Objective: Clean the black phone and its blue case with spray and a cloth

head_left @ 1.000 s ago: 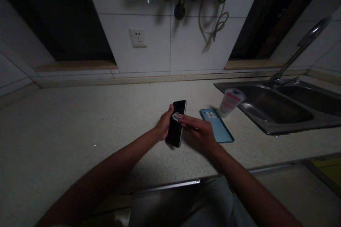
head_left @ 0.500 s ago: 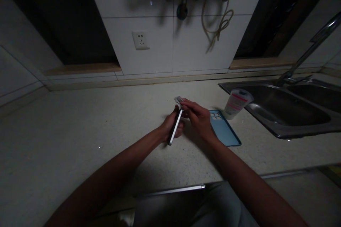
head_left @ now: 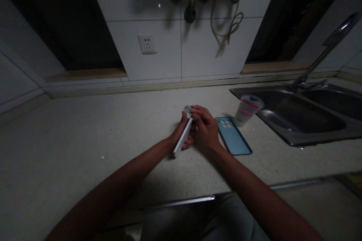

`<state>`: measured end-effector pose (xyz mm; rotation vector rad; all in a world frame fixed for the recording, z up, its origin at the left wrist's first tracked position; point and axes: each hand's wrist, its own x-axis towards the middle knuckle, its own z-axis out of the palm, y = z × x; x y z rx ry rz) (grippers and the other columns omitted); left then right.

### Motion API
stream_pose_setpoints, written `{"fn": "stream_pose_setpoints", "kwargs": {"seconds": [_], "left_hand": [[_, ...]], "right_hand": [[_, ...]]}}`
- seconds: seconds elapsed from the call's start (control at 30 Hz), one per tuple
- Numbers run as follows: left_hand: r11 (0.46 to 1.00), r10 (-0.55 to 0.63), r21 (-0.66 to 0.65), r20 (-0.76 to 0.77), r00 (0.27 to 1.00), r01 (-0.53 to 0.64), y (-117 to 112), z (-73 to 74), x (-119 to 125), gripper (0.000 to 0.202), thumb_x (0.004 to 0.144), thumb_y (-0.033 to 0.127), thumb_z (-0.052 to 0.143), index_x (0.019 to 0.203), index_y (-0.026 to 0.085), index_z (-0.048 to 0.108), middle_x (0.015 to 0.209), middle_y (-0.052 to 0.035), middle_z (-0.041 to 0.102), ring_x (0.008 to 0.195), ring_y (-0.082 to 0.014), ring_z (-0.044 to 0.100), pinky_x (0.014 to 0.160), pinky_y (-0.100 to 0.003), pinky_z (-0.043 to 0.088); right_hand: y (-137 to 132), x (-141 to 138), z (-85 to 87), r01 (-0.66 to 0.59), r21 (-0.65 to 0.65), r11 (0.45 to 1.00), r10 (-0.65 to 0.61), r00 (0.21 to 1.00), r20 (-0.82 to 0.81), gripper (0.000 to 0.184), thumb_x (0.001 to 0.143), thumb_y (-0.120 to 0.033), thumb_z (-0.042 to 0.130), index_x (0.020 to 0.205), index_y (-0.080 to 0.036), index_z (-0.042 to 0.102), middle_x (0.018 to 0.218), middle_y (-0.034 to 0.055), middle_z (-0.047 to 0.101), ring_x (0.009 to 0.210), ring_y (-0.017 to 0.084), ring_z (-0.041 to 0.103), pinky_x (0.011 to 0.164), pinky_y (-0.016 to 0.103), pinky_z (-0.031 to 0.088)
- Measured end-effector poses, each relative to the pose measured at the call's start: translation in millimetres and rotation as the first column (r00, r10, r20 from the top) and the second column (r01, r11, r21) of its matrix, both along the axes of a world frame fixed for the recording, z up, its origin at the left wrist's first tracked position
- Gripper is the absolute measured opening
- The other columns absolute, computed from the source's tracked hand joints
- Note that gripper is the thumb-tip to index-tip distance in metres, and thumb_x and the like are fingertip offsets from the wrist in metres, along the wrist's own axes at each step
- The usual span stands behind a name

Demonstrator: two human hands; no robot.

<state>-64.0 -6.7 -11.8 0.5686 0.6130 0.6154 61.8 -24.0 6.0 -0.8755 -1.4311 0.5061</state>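
Pinching a small pale wipe [head_left: 187,109] between thumb and fingers [head_left: 197,111], your right hand [head_left: 206,130] is closed tight on it and holds it at the top end of the phone [head_left: 183,136]. Your left hand [head_left: 175,138] grips that phone from the side, thumb on one face and fingers curled round the other. The phone stands tilted on its long edge with a pale face showing. Its lower end is just over the worktop [head_left: 85,139], and you cannot tell whether it touches the surface. Both hands meet over the middle of the worktop, about halfway between its front edge and its back edge. Just beside your right hand, toward the sink, a blue phone case [head_left: 234,137] lies flat with its camera cut-outs at the far end, apart from the phone. Past the case's far corner, a white tube [head_left: 247,110] with a red label sits tilted just beside the rim of the steel sink [head_left: 285,139], which takes up the worktop's right end. A bent tap [head_left: 321,58] rises behind the sink. On the tiled wall behind the back edge, a white socket [head_left: 146,44] sits left of centre. Dark utensils [head_left: 190,13] and a looped cord [head_left: 229,26] hang above and to its right. Dim light hides finer detail of the wipe.
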Motion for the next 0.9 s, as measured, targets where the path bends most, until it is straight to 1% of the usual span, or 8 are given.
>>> {"fn": "stream_pose_setpoints", "kwargs": {"seconds": [0.1, 0.2, 0.3, 0.4, 0.57, 0.7, 0.8, 0.9], "left_hand": [[0.995, -0.094, -0.018, 0.092, 0.991, 0.096, -4.1, 6.8, -3.2, 0.069, 0.08, 0.087, 0.04, 0.089, 0.02, 0.056, 0.063, -0.0006, 0.056, 0.035, -0.0105, 0.043, 0.029, -0.019, 0.023], [0.99, -0.123, -0.047, 0.205, 0.971, 0.136, -7.3, 10.8, -4.4, 0.045, 0.089, 0.065, 0.052, 0.092, 0.02, 0.057, 0.07, -0.0021, 0.059, 0.04, -0.0091, 0.043, 0.033, -0.017, 0.023], [0.988, -0.129, -0.054, 0.252, 0.959, 0.147, -9.6, 11.8, -3.6, 0.03, 0.086, 0.049, 0.053, 0.091, 0.02, 0.059, 0.069, -0.0034, 0.06, 0.045, -0.0117, 0.047, 0.039, -0.021, 0.03], [0.992, -0.113, -0.03, 0.272, 0.955, 0.126, -11.2, 12.0, -2.9, 0.03, 0.081, 0.047, 0.053, 0.088, 0.02, 0.061, 0.067, -0.0049, 0.06, 0.051, -0.0166, 0.052, 0.048, -0.027, 0.038], [0.997, -0.079, 0.027, 0.327, 0.942, 0.074, -10.0, 12.2, -4.9, 0.031, 0.076, 0.045, 0.052, 0.091, 0.02, 0.064, 0.072, -0.007, 0.063, 0.059, -0.0197, 0.057, 0.051, -0.028, 0.039], [0.992, -0.127, 0.035, 0.342, 0.931, 0.123, -4.3, 7.4, -8.8, 0.036, 0.074, 0.041, 0.051, 0.097, 0.018, 0.066, 0.081, -0.0106, 0.07, 0.066, -0.0241, 0.064, 0.054, -0.031, 0.044], [0.985, -0.169, 0.008, 0.302, 0.938, 0.175, -0.2, 2.3, -12.1, 0.043, 0.069, 0.04, 0.051, 0.099, 0.013, 0.067, 0.08, -0.0138, 0.072, 0.069, -0.0284, 0.068, 0.06, -0.035, 0.049], [0.988, -0.121, -0.058, 0.278, 0.953, 0.142, -1.0, 1.5, -13.1, 0.046, 0.067, 0.035, 0.05, 0.101, 0.009, 0.067, 0.081, -0.0161, 0.073, 0.072, -0.0301, 0.069, 0.068, -0.041, 0.054]], "right_hand": [[2.3, 0.9, -3.8, 0.043, -0.005, 0.999, -0.043, 0.998, -0.039, 0.021, 0.094, -0.034, 0.056, 0.097, -0.025, 0.074, 0.11, 0.0068, 0.071, 0.11, 0.023, 0.065, 0.099, 0.041, 0.052], [3.8, 2.2, -6.4, 0.068, -0.071, 0.995, -0.071, 0.997, -0.041, 0.023, 0.094, -0.036, 0.054, 0.099, -0.024, 0.073, 0.107, 0.0062, 0.071, 0.104, 0.023, 0.066, 0.095, 0.04, 0.053], [3.9, 3.7, -6.1, 0.107, -0.074, 0.991, -0.105, 0.994, 0.036, 0.022, 0.094, -0.034, 0.054, 0.099, -0.025, 0.073, 0.107, 0.0056, 0.073, 0.104, 0.023, 0.067, 0.095, 0.04, 0.053], [3.5, 6.2, -5.2, 0.143, -0.006, 0.99, -0.141, 0.981, 0.13, 0.022, 0.094, -0.03, 0.053, 0.099, -0.025, 0.074, 0.106, 0.0063, 0.074, 0.103, 0.023, 0.066, 0.096, 0.04, 0.052], [4.5, 14.0, -9.3, 0.167, 0.067, 0.984, -0.179, 0.94, 0.29, 0.025, 0.096, -0.027, 0.049, 0.104, -0.025, 0.072, 0.104, 0.0074, 0.073, 0.098, 0.024, 0.067, 0.089, 0.04, 0.053], [4.8, 20.2, -11.8, 0.171, 0.216, 0.961, -0.243, 0.895, 0.375, 0.02, 0.096, -0.025, 0.052, 0.098, -0.021, 0.071, 0.098, 0.0092, 0.074, 0.092, 0.024, 0.066, 0.084, 0.041, 0.052], [3.9, 25.1, -10.7, 0.227, 0.267, 0.937, -0.324, 0.85, 0.415, 0.016, 0.095, -0.025, 0.055, 0.09, -0.021, 0.07, 0.09, 0.0085, 0.074, 0.086, 0.024, 0.065, 0.082, 0.04, 0.05], [2.1, 29.7, -9.0, 0.242, 0.254, 0.936, -0.333, 0.843, 0.422, 0.018, 0.095, -0.028, 0.056, 0.085, -0.021, 0.07, 0.087, 0.0081, 0.074, 0.085, 0.023, 0.064, 0.081, 0.04, 0.049]]}}
